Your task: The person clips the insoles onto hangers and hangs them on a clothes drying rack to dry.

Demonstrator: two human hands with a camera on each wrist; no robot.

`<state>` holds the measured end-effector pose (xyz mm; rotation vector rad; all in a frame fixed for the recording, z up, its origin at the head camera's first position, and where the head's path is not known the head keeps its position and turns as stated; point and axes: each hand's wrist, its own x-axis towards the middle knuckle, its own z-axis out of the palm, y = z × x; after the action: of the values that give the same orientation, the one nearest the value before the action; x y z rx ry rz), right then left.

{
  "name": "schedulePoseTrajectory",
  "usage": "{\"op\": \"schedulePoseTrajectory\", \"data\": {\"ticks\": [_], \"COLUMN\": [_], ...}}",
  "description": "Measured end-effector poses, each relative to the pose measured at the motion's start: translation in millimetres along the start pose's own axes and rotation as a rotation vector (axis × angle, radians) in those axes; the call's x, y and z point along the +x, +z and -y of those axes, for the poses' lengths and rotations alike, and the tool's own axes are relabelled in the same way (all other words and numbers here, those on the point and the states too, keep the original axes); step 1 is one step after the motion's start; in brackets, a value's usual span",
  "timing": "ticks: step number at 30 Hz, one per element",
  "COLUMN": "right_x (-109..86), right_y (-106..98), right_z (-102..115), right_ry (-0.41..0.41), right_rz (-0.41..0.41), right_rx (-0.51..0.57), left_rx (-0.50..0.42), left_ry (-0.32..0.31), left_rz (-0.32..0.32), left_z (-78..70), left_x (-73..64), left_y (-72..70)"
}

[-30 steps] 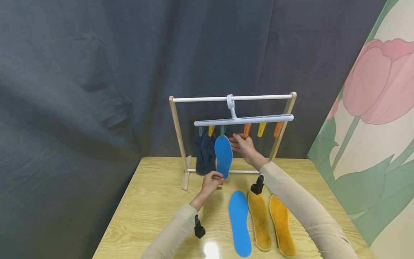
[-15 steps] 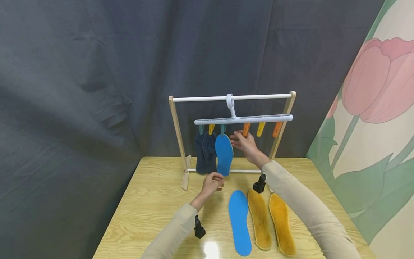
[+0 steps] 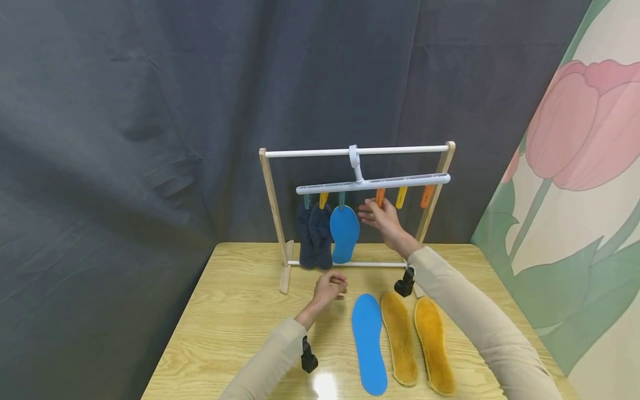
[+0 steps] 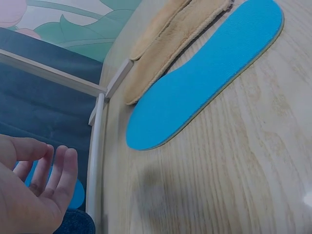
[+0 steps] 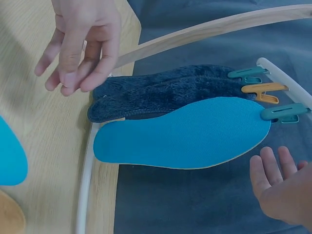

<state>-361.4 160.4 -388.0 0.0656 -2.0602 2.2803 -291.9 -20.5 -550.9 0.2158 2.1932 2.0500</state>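
A blue insole (image 3: 344,233) hangs from a teal clip (image 5: 285,112) on the white hanger (image 3: 372,183), beside two dark blue fuzzy insoles (image 3: 314,236). My right hand (image 3: 377,214) is raised just right of it, fingers loosely spread, close under an orange clip (image 3: 381,196) and holding nothing. I cannot tell if it touches the clip. Below the hanging insole my left hand (image 3: 332,284) hovers over the table with loosely curled fingers, empty. A second blue insole (image 3: 369,344) lies flat on the table, with two yellow fuzzy insoles (image 3: 400,339) to its right.
The hanger hooks over the white top bar of a wooden rack (image 3: 272,211) at the back of the wooden table (image 3: 235,333). A yellow clip (image 3: 401,197) and another orange clip (image 3: 426,195) hang free. A dark curtain is behind and a tulip-patterned wall (image 3: 575,166) on the right.
My left hand has let go of the hanging blue insole's lower end and dropped toward the table. My right hand has stayed by the orange clip.
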Motion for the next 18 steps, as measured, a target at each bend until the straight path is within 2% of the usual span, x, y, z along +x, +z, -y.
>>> {"op": "schedulePoseTrajectory", "data": {"ticks": [7,18], "right_x": [-0.4,1.3], "right_y": [-3,-4], "right_z": [3,7], "right_ry": [-0.03,-0.063], "right_rz": [0.019,0.04], "right_rx": [-0.011,-0.023], "left_rx": [0.066,0.105], "left_ry": [-0.03,-0.045], "left_rz": [-0.018,-0.028], "left_z": [6.9,13.9], "left_x": [-1.5,-9.0], "left_y": [4.0,9.2]}}
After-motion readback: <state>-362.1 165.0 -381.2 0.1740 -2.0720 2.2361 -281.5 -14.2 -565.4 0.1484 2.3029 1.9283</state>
